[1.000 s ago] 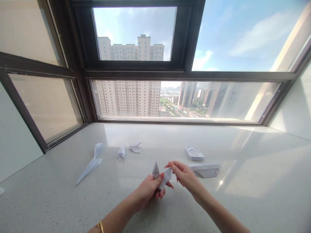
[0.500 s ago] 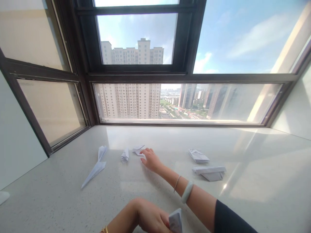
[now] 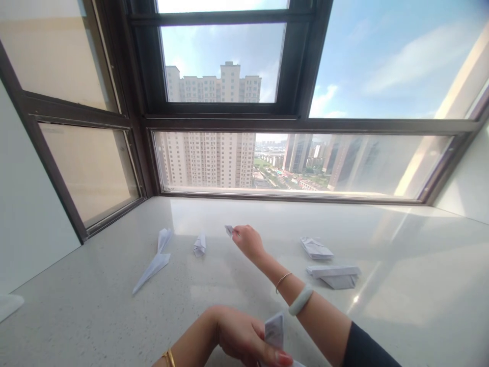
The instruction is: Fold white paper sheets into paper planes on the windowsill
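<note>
My right hand, with a pale bangle and a thin bracelet on its arm, pinches a small folded paper piece above the far part of the sill. Most of that piece is hidden by the fingers. Close to me at the bottom edge, my left hand is closed on a folded paper, its thumb pressing on it; the lower part runs out of view. A small folded paper bundle lies left of my right hand.
On the speckled white windowsill, a long pointed paper fold lies at left, touching a smaller one. To the right are a flat folded paper and a wider one. A white object enters at far left. Dark-framed windows stand behind.
My right hand has closed on the small paper piece and lifted it off the sill, slightly to the right. My left hand and its paper have come a little further into view.
</note>
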Demonstrator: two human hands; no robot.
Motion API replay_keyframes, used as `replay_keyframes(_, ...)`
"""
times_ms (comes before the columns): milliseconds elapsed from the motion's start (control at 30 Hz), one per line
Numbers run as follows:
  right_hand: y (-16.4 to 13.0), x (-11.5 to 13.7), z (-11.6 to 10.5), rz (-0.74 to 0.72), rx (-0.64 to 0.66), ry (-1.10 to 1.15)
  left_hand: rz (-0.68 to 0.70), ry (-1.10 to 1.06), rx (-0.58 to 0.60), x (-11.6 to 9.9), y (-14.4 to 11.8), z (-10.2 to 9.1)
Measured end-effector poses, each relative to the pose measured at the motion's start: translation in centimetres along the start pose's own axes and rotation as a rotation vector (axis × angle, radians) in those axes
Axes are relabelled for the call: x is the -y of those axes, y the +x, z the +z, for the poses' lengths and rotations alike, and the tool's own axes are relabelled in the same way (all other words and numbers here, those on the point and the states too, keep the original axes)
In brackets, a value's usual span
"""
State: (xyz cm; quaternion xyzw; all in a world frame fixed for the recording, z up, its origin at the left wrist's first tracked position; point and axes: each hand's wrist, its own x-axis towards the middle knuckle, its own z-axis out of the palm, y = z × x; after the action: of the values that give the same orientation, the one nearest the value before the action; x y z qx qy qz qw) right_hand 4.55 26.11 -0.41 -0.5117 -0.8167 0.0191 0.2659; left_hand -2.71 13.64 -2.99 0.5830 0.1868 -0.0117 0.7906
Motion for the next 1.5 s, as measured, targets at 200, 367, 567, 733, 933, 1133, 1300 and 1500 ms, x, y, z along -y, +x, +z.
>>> replay_keyframes(200, -6.0, -3.0, -6.3, 0.041, -0.246, 0.14, 0.141, -0.184, -0.179, -1.3, -1.1, -0.6)
replay_keyframes(367, -11.3, -3.8, -7.8, 0.155, -0.33, 0.693, 0.272, -0.33, -0.405, -1.5, -0.8, -0.9)
replay_keyframes(567, -13.6, -2.6, -7.6, 0.161, -0.34, 0.93, 0.311, -0.389, -0.5, -1.4, -0.5, -1.1)
replay_keyframes(733, -14.0, -0.8, -7.2, 0.2, -0.333, 1.04, 0.367, -0.477, -0.531, -0.7, 0.0, -1.2)
replay_keyframes(933, -13.7, -0.1, -5.8, 0.278, -0.188, 1.281, 0.378, -0.51, -0.533, -0.9, 0.6, -0.3)
replay_keyframes(1133, -13.4, -0.7, -6.1, 0.364, -0.212, 1.289, 0.404, -0.527, -0.489, -1.5, 0.5, 0.0)
replay_keyframes(1300, -13.5, -0.7, -5.8, 0.351, -0.192, 1.268, 0.427, -0.366, -0.544, -1.5, 0.7, 0.4)
replay_keyframes(1500, -13.6, -0.8, -5.3, 0.304, -0.206, 1.216, 0.439, 0.062, -0.798, -1.2, 1.4, 0.8)
